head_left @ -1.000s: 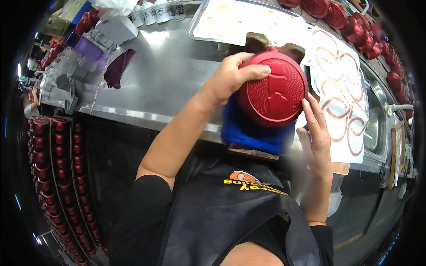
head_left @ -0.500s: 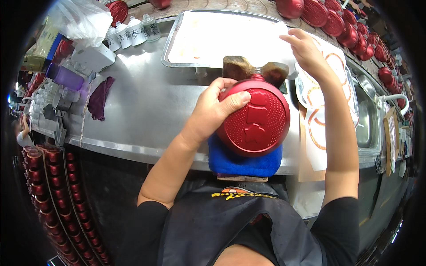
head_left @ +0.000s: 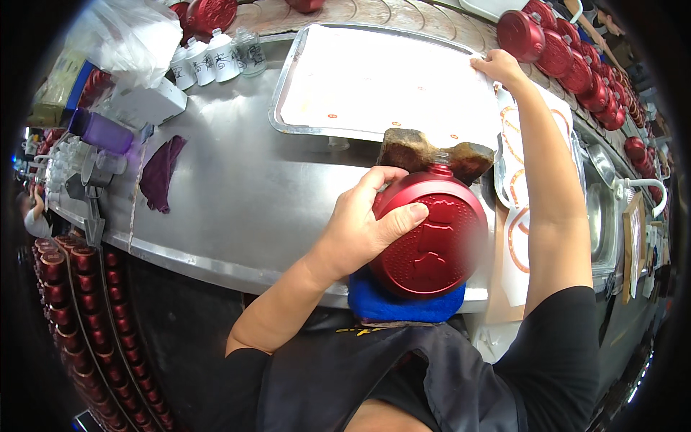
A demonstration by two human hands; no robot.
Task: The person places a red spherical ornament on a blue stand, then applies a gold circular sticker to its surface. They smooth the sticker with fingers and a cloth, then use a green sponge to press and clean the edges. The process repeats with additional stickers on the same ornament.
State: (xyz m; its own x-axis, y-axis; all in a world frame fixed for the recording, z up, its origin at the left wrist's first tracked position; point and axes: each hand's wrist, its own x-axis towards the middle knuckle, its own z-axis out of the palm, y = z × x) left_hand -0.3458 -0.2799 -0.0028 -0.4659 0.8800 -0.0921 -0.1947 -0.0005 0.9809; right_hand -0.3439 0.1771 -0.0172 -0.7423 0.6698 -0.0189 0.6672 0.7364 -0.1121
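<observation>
Flask (head_left: 430,234) partly blurry; left fingers (head_left: 382,175) part-hidden

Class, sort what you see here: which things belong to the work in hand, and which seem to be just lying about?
In use:
- red bottle, held by the left hand
- blue cloth beneath it
- white sheet, right hand at its edge

Apparently lying about:
- purple cloth
- plastic bag
- purple container

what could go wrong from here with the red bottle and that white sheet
Only the left hand holds the red bottle over the blue cloth, so it might slip or turn if that grip loosens.

The right hand is at a corner of the white sheet, so a careless tug could crease or shift it.
</observation>
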